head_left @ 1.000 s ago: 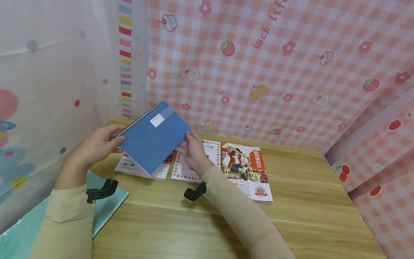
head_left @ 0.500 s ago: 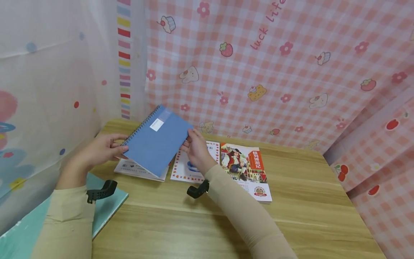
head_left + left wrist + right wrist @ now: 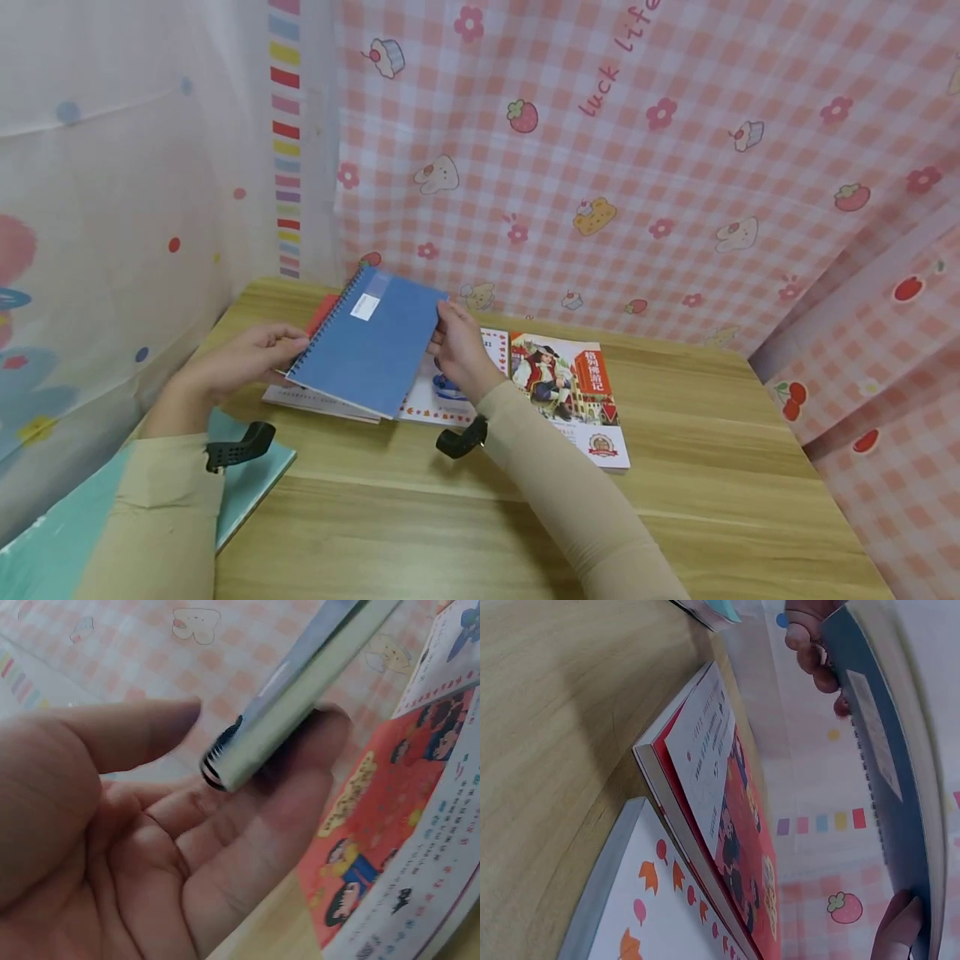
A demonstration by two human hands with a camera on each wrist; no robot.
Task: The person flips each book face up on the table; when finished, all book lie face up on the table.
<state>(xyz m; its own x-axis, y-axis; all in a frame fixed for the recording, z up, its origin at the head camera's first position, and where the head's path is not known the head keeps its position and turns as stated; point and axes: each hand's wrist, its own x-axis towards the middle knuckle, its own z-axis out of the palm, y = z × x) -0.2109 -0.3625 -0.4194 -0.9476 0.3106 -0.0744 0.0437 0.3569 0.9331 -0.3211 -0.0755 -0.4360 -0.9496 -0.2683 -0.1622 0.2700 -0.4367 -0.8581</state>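
A blue spiral notebook (image 3: 375,350) with a white label is held tilted above the books in the head view. At its right edge, my right hand (image 3: 468,350) pinches the cover between thumb and fingers. My left hand (image 3: 243,360) is at the spiral side's near corner. In the left wrist view, the thumb (image 3: 150,733) stands apart from the notebook (image 3: 289,694), with fingers extended beneath its corner. Under the notebook lies a red-and-white book (image 3: 739,817), mostly covered in the head view. Beside it is a white book with an orange leaf border (image 3: 664,900).
An illustrated red-and-white book (image 3: 566,392) lies at the right end of the row. A large teal book or board (image 3: 251,475) is at the left, partly beneath the left forearm. Patterned curtains (image 3: 585,167) stand behind the wooden table (image 3: 360,517).
The notebook has lowered and turned so that its spiral side stands steeper, uncovering some red of the book below. My left thumb has come off the cover; my right hand keeps its grip.
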